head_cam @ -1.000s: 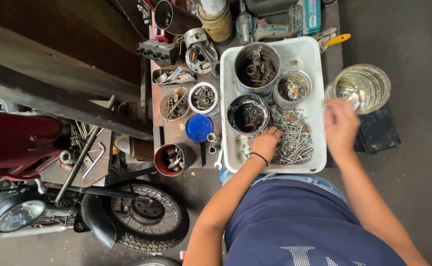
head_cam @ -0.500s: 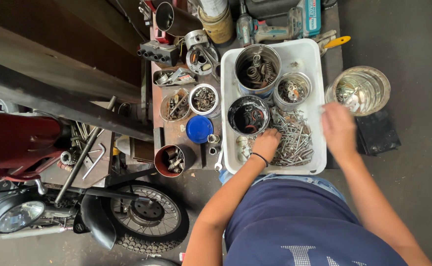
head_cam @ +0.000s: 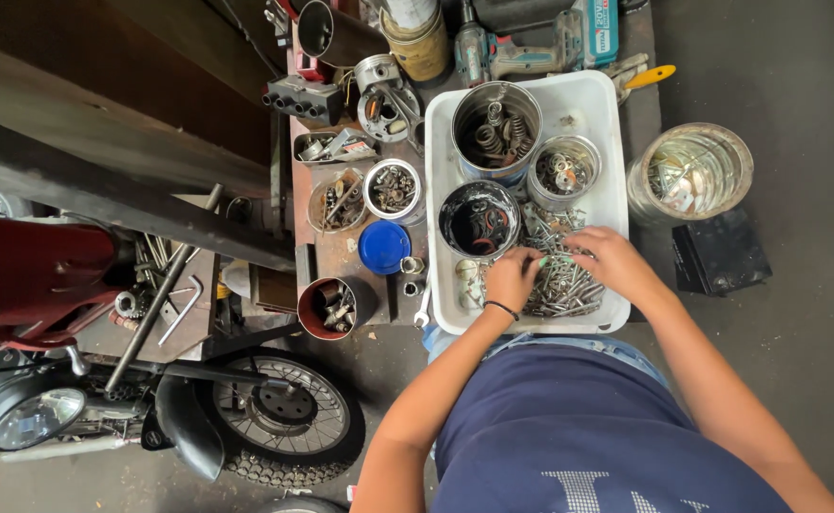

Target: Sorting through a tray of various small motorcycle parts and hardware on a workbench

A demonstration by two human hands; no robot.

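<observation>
A white plastic tray holds a heap of bolts and screws along its near edge. My left hand, with a dark band on the wrist, rests curled on the left side of the heap. My right hand lies on the heap's right side, fingers stretched left into the bolts. Behind the hands, inside the tray, stand a dark tin with rings, a tall tin of springs and a small tin of washers. What either hand holds is hidden.
A clear jar of metal parts and a black box sit on the floor right of the tray. A rusty stand on the left carries small tins, a blue lid and a red can. A motorcycle wheel is lower left, a power drill at the top.
My right hand has drawn back from beside the clear jar to the bolt heap in the tray. My left hand stayed on the heap.
</observation>
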